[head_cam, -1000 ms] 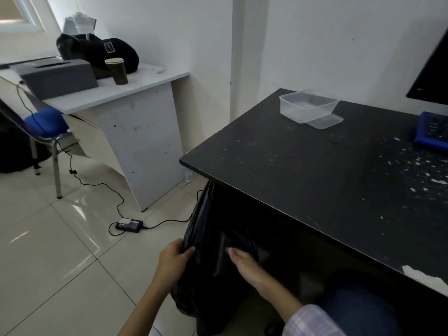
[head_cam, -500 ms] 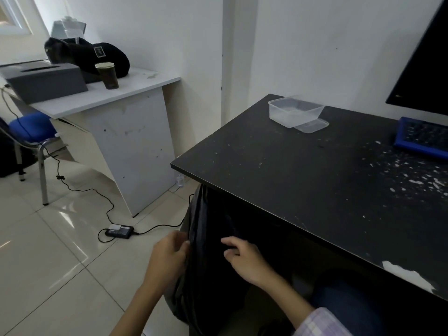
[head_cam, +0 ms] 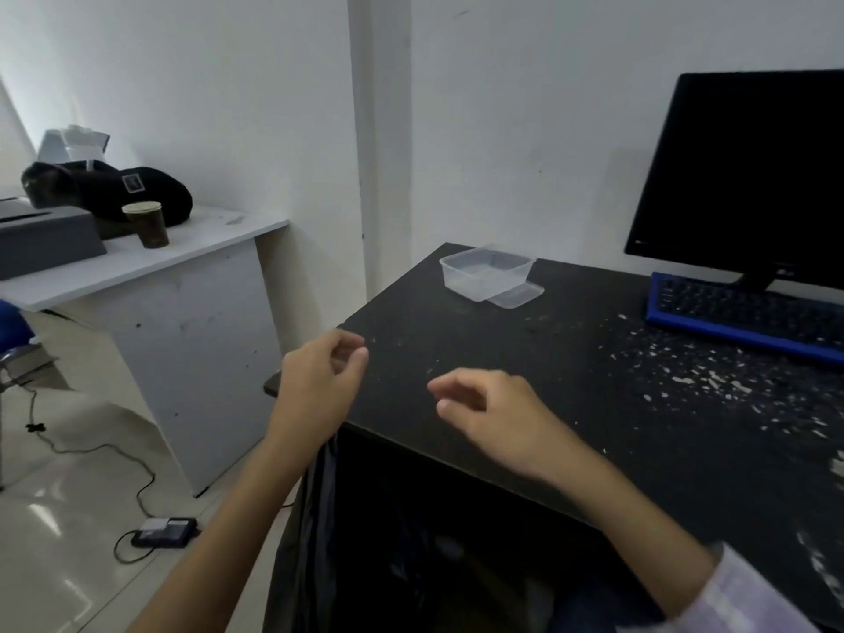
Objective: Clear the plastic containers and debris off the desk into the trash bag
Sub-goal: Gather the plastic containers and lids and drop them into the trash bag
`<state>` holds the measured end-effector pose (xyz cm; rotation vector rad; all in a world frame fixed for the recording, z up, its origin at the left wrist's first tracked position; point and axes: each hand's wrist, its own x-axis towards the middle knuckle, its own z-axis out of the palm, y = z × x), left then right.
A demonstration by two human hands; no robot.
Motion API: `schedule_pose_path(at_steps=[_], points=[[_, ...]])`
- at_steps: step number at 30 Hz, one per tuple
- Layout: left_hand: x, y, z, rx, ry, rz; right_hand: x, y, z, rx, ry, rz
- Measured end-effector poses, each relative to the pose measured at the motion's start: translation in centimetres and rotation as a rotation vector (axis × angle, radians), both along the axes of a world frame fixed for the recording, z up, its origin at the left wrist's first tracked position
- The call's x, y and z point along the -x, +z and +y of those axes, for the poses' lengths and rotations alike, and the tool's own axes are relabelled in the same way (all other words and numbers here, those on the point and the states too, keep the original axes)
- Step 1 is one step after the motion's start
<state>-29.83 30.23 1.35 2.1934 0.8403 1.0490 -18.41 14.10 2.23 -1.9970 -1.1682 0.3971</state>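
Fingers loosely curled and holding nothing, both my left hand [head_cam: 315, 386] and right hand [head_cam: 495, 415] hover over the black desk [head_cam: 525, 372], well short of the plastic container [head_cam: 486, 272].

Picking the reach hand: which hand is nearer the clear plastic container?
Left, narrowly. The left hand hovers over the desk's near-left corner, short and left of the clear plastic container. The right hand hangs nearer the person, further from it.

The black desk [head_cam: 525, 381] carries a clear container [head_cam: 484, 274] near its far corner, a lid [head_cam: 518, 295] touching it, white crumbs [head_cam: 712, 381] and a blue keyboard [head_cam: 749, 315] further right.
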Motion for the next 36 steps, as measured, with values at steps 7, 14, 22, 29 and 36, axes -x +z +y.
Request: schedule_pose_path(at_steps=[7,14,22,29,36], points=[[-11.3,1.8,2.8,0.291,-0.151,0.012,-11.3,3.2,2.6,-0.026,-0.231,-0.004],[-20.6,2.4,4.6,0.430,-0.150,0.050,-22.5,3.2,6.2,-0.010,-0.447,0.001],[-27.2,1.7,7.4,0.596,-0.074,0.027,-30.8,2.4,10.5,0.096,-0.528,-0.046],[-29.3,0.6,8.7,0.651,-0.043,0.010,-33.4,0.9,13.1,0.110,-0.472,0.057],[-29.0,1.9,7.6,0.672,-0.065,-0.061,-32.5,1.5,11.9,0.006,-0.452,0.036]])
